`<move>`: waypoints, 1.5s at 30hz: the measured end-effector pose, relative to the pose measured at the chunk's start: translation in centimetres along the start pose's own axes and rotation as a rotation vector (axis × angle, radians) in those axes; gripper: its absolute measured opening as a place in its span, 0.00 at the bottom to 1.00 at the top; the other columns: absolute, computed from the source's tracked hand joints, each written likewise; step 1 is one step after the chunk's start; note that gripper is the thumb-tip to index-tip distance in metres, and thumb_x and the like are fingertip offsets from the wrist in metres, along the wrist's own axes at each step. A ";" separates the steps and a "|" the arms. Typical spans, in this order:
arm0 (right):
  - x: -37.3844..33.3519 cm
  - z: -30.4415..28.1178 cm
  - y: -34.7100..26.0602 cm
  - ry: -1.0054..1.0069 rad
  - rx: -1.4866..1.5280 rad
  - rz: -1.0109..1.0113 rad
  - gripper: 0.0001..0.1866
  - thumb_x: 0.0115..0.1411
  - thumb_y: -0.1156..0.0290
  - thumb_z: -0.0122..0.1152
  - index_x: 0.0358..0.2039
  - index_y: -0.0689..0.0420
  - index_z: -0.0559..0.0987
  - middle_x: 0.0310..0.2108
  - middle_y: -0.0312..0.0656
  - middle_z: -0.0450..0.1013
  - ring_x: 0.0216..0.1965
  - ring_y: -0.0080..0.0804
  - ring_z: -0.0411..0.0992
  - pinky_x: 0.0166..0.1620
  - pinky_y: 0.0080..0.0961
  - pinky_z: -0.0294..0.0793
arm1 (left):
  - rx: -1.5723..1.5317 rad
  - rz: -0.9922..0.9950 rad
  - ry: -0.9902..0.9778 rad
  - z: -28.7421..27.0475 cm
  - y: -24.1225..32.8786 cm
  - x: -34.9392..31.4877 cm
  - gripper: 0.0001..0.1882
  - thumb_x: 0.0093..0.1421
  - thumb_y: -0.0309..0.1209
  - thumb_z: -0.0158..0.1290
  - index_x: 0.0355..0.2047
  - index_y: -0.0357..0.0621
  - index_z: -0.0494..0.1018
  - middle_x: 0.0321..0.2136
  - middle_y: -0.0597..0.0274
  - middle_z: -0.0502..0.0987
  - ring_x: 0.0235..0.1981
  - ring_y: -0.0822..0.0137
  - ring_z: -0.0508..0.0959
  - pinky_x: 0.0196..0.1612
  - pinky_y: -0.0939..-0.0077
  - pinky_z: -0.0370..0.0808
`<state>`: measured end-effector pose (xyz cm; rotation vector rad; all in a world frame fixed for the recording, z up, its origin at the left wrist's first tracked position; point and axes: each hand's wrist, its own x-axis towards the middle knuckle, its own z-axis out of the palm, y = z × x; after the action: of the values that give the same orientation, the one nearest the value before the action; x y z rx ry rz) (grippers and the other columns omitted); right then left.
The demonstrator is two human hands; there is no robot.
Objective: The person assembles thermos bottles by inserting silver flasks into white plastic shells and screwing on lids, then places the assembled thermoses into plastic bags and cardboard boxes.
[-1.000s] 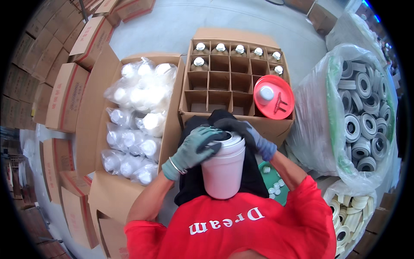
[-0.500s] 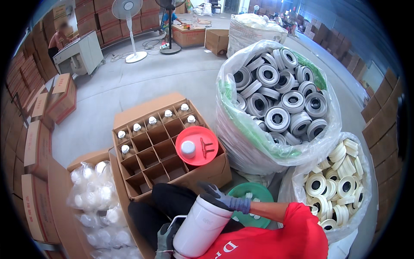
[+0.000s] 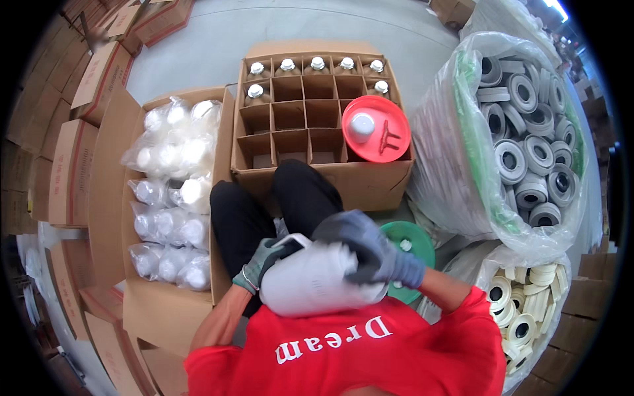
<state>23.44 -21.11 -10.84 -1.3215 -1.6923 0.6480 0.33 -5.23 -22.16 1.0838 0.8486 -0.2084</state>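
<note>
White container sideways between gloved left hand and right hand

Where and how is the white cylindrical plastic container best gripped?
Probably by the white arched handle of the white cylindrical plastic container, coming from the person's left: the container is tipped sideways, and its handle stands out from the rounded wall beside the left hand.

Head view, one: wide fisheye, left lens of a head-worn pair; upright, unmirrored, pitched steeply down over the wearer's red shirt and white canister, both at close range; divided carton farther off, upper centre; black surround, straight edges bowed towards it.
</note>
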 end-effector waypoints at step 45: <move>2.8 -7.1 -3.7 -0.059 0.020 -0.088 0.48 0.50 0.29 0.52 0.61 0.53 0.67 0.63 0.55 0.54 0.65 0.53 0.50 0.64 0.49 0.47 | -0.201 0.306 -0.110 0.9 7.6 -1.4 0.14 0.58 0.26 0.51 0.44 0.38 0.77 0.38 0.55 0.81 0.39 0.67 0.81 0.42 0.76 0.77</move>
<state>27.55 -20.31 -3.45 -1.2178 -1.7768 0.6571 3.96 -2.68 -15.74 0.9892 0.5826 0.0722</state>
